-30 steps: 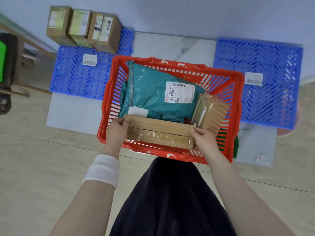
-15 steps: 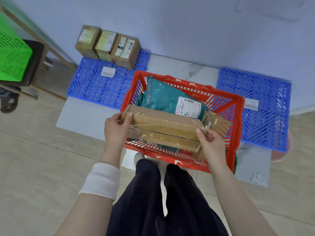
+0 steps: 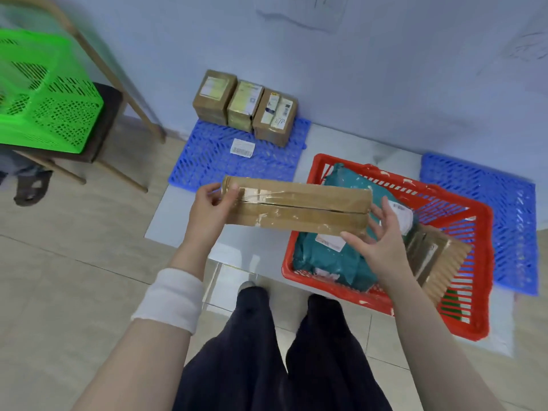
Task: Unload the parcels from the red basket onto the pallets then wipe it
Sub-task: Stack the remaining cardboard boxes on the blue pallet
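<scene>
now lh (image 3: 212, 207) round box (image 3: 296, 206), rh (image 3: 382, 241) splayed

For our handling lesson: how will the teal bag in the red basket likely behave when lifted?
Probably floppy: the teal bag is creased and slumps in the basket. Perhaps slippery: its plastic looks smooth. Unlikely to roll: it lies flat.

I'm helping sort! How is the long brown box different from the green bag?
The long brown box is stiff, straight-edged cardboard; the green bag is soft, crinkled plastic. The left hand and right hand hold the box up; the bag lies in the red basket. The bag shows white labels; the box only tape. Both are parcels.
</scene>
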### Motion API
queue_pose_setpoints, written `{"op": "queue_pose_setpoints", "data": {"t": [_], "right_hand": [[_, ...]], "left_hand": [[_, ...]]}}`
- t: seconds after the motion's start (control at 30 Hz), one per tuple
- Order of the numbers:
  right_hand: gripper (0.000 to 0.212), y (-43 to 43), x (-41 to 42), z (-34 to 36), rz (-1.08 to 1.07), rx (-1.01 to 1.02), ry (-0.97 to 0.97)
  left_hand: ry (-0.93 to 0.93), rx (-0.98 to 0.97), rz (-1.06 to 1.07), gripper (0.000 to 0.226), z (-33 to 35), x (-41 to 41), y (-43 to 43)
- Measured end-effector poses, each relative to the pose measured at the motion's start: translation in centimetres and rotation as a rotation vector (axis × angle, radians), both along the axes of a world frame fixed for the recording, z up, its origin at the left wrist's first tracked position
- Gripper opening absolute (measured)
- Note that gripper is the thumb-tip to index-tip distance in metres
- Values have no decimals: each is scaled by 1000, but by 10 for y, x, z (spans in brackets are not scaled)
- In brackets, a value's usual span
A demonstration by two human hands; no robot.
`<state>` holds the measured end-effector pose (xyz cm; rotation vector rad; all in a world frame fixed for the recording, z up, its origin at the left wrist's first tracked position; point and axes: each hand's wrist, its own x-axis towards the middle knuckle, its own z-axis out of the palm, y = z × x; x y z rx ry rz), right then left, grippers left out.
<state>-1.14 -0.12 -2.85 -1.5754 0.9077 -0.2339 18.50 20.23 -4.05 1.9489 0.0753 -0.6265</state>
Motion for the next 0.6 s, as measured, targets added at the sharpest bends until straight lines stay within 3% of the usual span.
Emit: {"op": "queue_pose_setpoints", "data": {"t": [0.13,0.4,0.5,0.6], "right_hand": [[107,7,25,-2,54,-173,41],[79,-1,88,-14,-110,-187,61],[66,1,115,-21,-203,-151,91],[52,7,145,-26,-260,-100,128]], "left_hand": [[38,-38,-42,68,-5,26,10],[49,-93,-15,98,-16,70,25],[72,-127,-34,93,-22,94,31],[50,-141,-34,75,-26,117,36]]}}
